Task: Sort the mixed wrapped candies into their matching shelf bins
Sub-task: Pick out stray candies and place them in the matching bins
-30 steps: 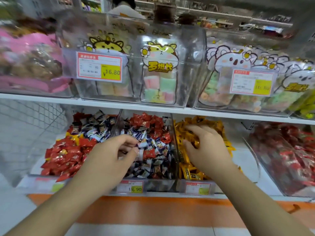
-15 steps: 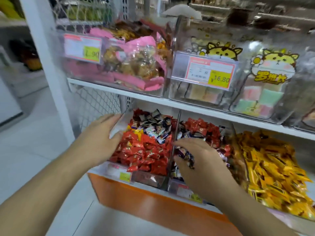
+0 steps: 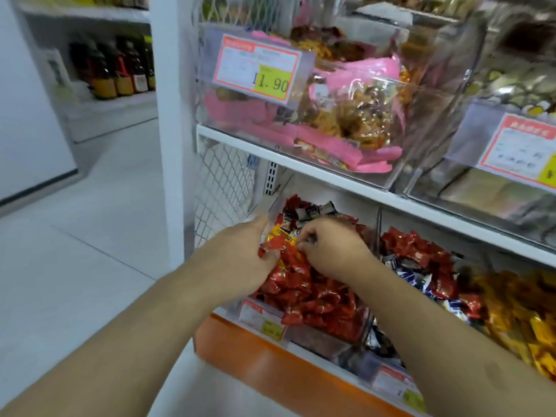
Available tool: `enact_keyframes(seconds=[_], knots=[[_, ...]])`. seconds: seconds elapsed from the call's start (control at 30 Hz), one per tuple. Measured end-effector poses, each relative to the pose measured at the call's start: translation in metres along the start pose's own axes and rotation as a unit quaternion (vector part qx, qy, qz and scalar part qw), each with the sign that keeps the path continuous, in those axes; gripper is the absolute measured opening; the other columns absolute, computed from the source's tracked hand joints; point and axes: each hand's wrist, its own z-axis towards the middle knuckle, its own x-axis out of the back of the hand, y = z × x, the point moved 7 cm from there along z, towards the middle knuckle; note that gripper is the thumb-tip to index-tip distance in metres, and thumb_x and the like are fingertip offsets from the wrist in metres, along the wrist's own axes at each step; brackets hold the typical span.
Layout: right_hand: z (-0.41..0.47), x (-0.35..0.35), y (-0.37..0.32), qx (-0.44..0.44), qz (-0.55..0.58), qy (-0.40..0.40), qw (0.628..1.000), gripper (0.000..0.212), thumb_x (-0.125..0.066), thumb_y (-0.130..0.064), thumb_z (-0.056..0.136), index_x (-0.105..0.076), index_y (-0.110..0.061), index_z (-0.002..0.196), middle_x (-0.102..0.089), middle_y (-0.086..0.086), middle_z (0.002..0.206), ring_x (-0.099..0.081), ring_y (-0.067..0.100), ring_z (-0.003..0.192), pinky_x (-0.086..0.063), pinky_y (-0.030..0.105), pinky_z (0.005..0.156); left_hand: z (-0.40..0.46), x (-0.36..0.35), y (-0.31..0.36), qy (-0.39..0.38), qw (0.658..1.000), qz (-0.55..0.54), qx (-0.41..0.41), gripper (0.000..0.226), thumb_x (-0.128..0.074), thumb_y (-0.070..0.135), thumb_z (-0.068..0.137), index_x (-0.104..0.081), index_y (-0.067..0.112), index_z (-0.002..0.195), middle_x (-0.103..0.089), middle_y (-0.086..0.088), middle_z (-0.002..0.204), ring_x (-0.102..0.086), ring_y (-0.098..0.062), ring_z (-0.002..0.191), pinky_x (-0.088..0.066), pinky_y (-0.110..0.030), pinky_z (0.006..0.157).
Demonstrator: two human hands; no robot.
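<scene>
Shelving unit point(image 3: 346, 180) fills the right side, white post point(image 3: 168, 115) at its left edge; everything below is placed relative to the leftmost lower bin point(image 3: 352, 332).

Above that bin: clear upper bin point(image 3: 436, 130) of pink-wrapped snacks point(image 3: 346, 115), price tag point(image 3: 255, 67) on its front reading 11.90. Right of that, a second clear upper bin with its own tag point(image 3: 520, 145), contents blurred.

Leftmost lower bin: mostly red wrapped candies point(image 3: 313, 293), with dark-wrapped candies point(image 3: 310, 210) at the back and a few yellow candies point(image 3: 281, 233) mixed in near the hands. Small tag point(image 3: 261, 320) on its front.

Right of it: next bin point(image 3: 388, 374) with red candies on top point(image 3: 418, 251) and blue/white candies point(image 3: 421, 281) below. Further right: pile of yellow-wrapped candies point(image 3: 517, 314).

Below the bin: orange shelf base point(image 3: 270, 365). Far left of it, across the aisle floor: dark bottles point(image 3: 120, 70) on another shelf.

Hands, both over the leftmost lower bin:
- left hand point(image 3: 240, 254) at the bin's left wall, thumb and fingers curled in on red candies at its edge; looks like a pinch, and how much it holds is hidden.
- right hand point(image 3: 331, 248) just beside it, knuckles up, fingers curled down into the pile around the yellow and dark pieces. Fingertips buried, so cannot tell whether it has hold of anything.

Hands nearly touching.
</scene>
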Motion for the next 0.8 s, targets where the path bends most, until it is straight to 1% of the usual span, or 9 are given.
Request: enact_keyframes(seconds=[0.13, 0.23, 0.33, 0.43, 0.5, 0.57, 0.7, 0.73, 0.8], knots=[[-0.001, -0.002, 0.003, -0.015, 0.006, 0.014, 1.000, 0.016, -0.066, -0.012, 0.091, -0.072, -0.013, 0.077, -0.073, 0.002, 0.083, -0.067, 0.015, 0.075, -0.061, 0.038, 0.069, -0.003, 0.002, 0.001, 0.001, 1.000, -0.011, 0.004, 0.053, -0.056, 0.047, 0.100, -0.039, 0.026, 0.145, -0.059, 0.001, 0.138, -0.056, -0.019, 0.121, -0.046, -0.035, 0.099], [-0.010, 0.018, 0.004, -0.005, 0.036, 0.091, 0.995, 0.015, -0.063, -0.012, 0.093, -0.070, -0.015, 0.080, -0.068, -0.002, 0.088, -0.063, 0.015, 0.077, -0.059, 0.038, 0.068, -0.003, 0.005, 0.003, 0.032, 0.999, -0.022, -0.006, 0.046, -0.059, 0.042, 0.099, -0.046, 0.025, 0.140, -0.055, 0.004, 0.135, -0.054, -0.017, 0.119, -0.045, -0.032, 0.098], [-0.031, 0.044, 0.006, -0.005, 0.074, 0.148, 0.986, 0.011, -0.065, -0.022, 0.098, -0.067, -0.023, 0.087, -0.064, -0.008, 0.089, -0.057, 0.008, 0.073, -0.047, 0.024, 0.059, -0.002, 0.013, 0.013, 0.089, 0.994, -0.039, -0.052, 0.043, -0.062, 0.032, 0.097, -0.053, 0.027, 0.138, -0.052, 0.011, 0.130, -0.052, -0.010, 0.119, -0.045, -0.028, 0.098], [-0.060, 0.057, 0.016, -0.034, 0.157, 0.149, 0.976, 0.016, -0.063, -0.018, 0.097, -0.067, -0.025, 0.084, -0.064, -0.007, 0.071, -0.051, 0.006, 0.048, -0.033, 0.014, 0.038, -0.006, 0.021, 0.034, 0.121, 0.987, -0.035, -0.098, 0.055, -0.069, 0.034, 0.094, -0.050, 0.032, 0.146, -0.050, 0.016, 0.142, -0.048, -0.008, 0.130, -0.040, -0.028, 0.108], [-0.081, 0.060, 0.023, -0.046, 0.223, 0.152, 0.962, 0.021, -0.064, -0.016, 0.096, -0.069, -0.024, 0.077, -0.069, -0.007, 0.074, -0.057, 0.007, 0.051, -0.044, 0.019, 0.043, -0.012, 0.022, 0.052, 0.120, 0.983, -0.033, -0.135, 0.059, -0.074, 0.037, 0.090, -0.051, 0.038, 0.145, -0.051, 0.023, 0.139, -0.048, -0.001, 0.125, -0.037, -0.020, 0.101], [-0.101, 0.064, 0.031, -0.056, 0.254, 0.154, 0.953, 0.022, -0.066, -0.017, 0.095, -0.070, -0.024, 0.074, -0.073, -0.007, 0.081, -0.065, 0.012, 0.064, -0.055, 0.029, 0.057, -0.017, 0.016, 0.070, 0.097, 0.982, -0.027, -0.161, 0.053, -0.076, 0.041, 0.088, -0.057, 0.043, 0.137, -0.056, 0.029, 0.126, -0.051, 0.005, 0.109, -0.039, -0.012, 0.090], [-0.143, 0.068, 0.057, -0.076, 0.292, 0.142, 0.943, 0.018, -0.068, -0.020, 0.096, -0.070, -0.029, 0.081, -0.072, -0.003, 0.087, -0.056, 0.007, 0.054, -0.046, 0.027, 0.048, -0.030, -0.004, 0.100, 0.046, 0.983, -0.044, -0.171, 0.025, -0.075, 0.046, 0.088, -0.068, 0.046, 0.113, -0.064, 0.025, 0.088, -0.059, 0.001, 0.084, -0.047, -0.021, 0.070], [-0.154, 0.070, 0.063, -0.067, 0.291, 0.140, 0.944, 0.015, -0.070, -0.021, 0.096, -0.068, -0.033, 0.087, -0.071, -0.003, 0.089, -0.057, 0.005, 0.059, -0.049, 0.025, 0.051, -0.033, -0.009, 0.108, 0.040, 0.983, -0.054, -0.173, 0.020, -0.074, 0.048, 0.088, -0.069, 0.046, 0.108, -0.063, 0.023, 0.082, -0.060, 0.001, 0.080, -0.048, -0.023, 0.067], [-0.176, 0.075, 0.069, -0.019, 0.234, 0.134, 0.963, 0.024, -0.075, -0.025, 0.093, -0.062, -0.043, 0.103, -0.066, -0.020, 0.103, -0.062, -0.003, 0.092, -0.052, 0.015, 0.073, -0.039, -0.019, 0.123, 0.029, 0.982, -0.069, -0.172, 0.019, -0.074, 0.052, 0.087, -0.068, 0.047, 0.105, -0.063, 0.021, 0.077, -0.060, 0.002, 0.078, -0.048, -0.023, 0.064]])
